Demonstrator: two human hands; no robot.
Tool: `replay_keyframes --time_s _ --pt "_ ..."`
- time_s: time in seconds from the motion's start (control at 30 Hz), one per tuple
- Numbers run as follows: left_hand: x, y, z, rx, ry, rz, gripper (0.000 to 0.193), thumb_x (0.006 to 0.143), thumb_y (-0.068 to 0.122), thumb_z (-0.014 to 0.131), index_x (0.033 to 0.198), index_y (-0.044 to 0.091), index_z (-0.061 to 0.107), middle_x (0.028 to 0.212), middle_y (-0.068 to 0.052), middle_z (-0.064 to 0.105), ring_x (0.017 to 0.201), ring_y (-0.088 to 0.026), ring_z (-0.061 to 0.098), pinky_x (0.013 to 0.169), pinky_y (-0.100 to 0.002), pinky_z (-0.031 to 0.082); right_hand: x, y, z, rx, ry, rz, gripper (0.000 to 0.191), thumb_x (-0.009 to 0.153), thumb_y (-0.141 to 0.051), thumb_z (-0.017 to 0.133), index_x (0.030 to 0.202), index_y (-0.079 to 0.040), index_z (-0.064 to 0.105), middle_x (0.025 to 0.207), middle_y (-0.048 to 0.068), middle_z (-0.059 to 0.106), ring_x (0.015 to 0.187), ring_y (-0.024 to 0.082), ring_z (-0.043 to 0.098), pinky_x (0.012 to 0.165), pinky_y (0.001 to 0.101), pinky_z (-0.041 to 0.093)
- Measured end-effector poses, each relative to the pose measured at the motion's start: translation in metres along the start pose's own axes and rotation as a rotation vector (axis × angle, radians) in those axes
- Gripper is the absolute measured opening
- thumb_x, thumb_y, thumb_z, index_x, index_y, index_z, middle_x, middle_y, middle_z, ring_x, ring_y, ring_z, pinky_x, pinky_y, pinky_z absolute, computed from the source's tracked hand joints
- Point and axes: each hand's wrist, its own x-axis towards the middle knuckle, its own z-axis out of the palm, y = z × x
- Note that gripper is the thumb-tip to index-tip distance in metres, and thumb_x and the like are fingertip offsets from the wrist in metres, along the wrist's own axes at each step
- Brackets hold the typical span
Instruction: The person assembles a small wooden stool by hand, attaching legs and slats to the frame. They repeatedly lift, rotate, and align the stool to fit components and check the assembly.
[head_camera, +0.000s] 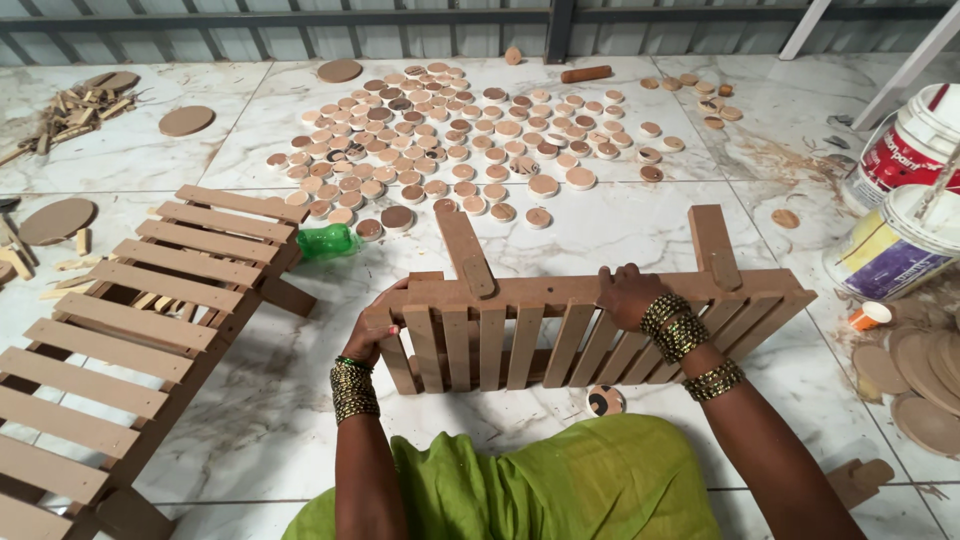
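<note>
Wooden slatted frame (590, 325) stands tilted at centre frame on the marble floor (250, 420); my left hand (372, 335) and right hand (628, 295) both clasp its top rail. Loosening either grip could tip it onto the round discs (450, 130).

A white marble-patterned floor (620, 230) carries a wide spread of small round wooden discs (460, 130), slatted wooden racks (130, 330) at the left, a green plastic bottle (327, 241), a wooden dowel (585, 73), scrap sticks (75, 108) and paint buckets (900, 200) at the right.
</note>
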Motion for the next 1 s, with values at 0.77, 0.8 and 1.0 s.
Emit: replay_keyframes --time_s 0.77,0.8,1.0 --pt "-0.019 -0.068 -0.015 0.036 0.11 -0.348 0.104 0.067 0.027 0.087 0.155 0.003 0.037 0.155 -0.016 0.05 0.14 -0.029 0.047 0.118 -0.045 0.033 -0.117 0.212 0.181 1.869 0.988 0.501 0.039 0.109 -0.021 0.048 0.143 -0.004 0.056 0.126 0.01 0.068 0.095 0.021 0.07 0.045 0.0304 0.049" --pt "-0.02 -0.072 -0.017 0.065 0.106 -0.367 0.106 0.067 0.027 0.087 0.157 0.004 0.036 0.156 -0.015 0.05 0.142 -0.029 0.046 0.119 -0.044 0.032 -0.113 0.201 0.19 1.853 0.8 0.512 0.043 0.099 -0.01 0.05 0.14 -0.001 0.058 0.118 0.016 0.067 0.081 0.03 0.061 0.042 0.0356 0.047" --pt "-0.021 -0.09 -0.025 0.089 0.103 -0.428 0.113 0.065 0.028 0.087 0.16 0.007 0.03 0.159 -0.014 0.045 0.147 -0.027 0.039 0.122 -0.042 0.026 -0.097 0.149 0.235 2.122 0.654 0.36 0.056 0.084 0.004 0.062 0.139 -0.003 0.054 0.115 0.013 0.065 0.104 0.024 0.065 0.082 0.0312 0.059"
